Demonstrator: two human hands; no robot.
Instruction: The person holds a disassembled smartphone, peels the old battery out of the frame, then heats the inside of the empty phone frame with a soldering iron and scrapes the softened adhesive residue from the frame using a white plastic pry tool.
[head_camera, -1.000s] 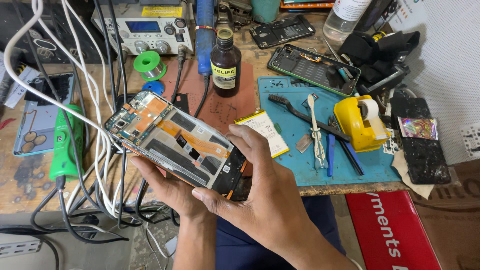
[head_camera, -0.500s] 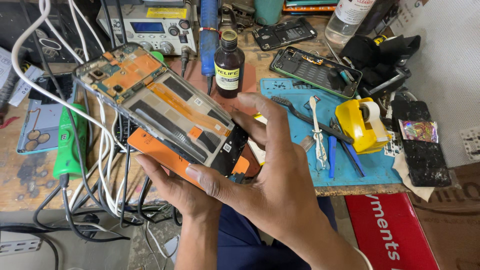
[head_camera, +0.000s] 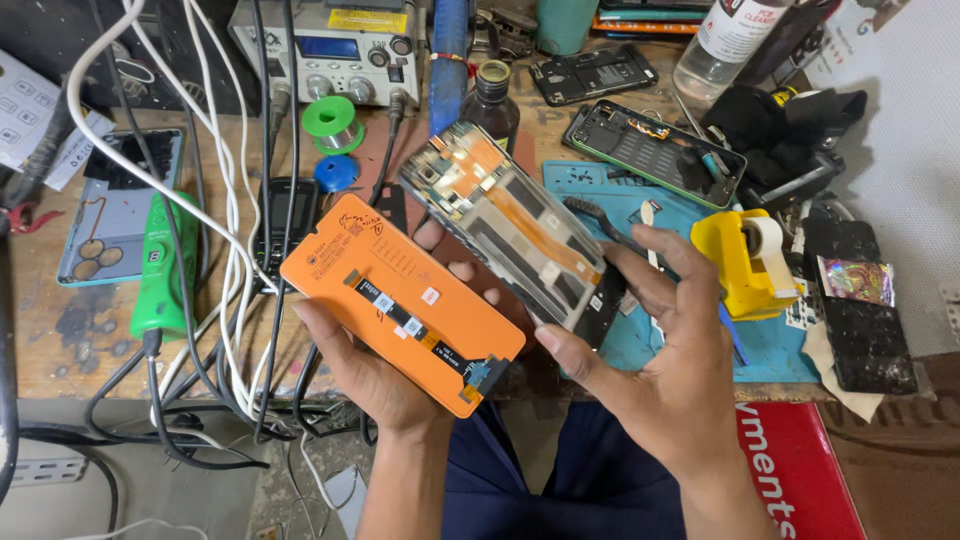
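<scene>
My left hand (head_camera: 385, 375) holds an orange-backed display panel (head_camera: 400, 295) with a thin flex cable running down its back. My right hand (head_camera: 660, 350) grips the lower end of an opened phone frame (head_camera: 505, 220), its orange and silver insides facing up. The frame is tilted and lifted to the right of the panel, apart from it. Both are held above the near edge of the wooden bench (head_camera: 60, 340).
A blue work mat (head_camera: 770, 350) with tools and a yellow tape dispenser (head_camera: 745, 265) lies to the right. Behind are a dark bottle (head_camera: 492, 100), a green solder spool (head_camera: 330, 120), a soldering station (head_camera: 335, 50) and opened phones. White and black cables (head_camera: 235, 270) hang at the left.
The orange panel and the phone frame were together in my hands; now they are separated, the panel in my left hand and the frame swung right in my right hand.
</scene>
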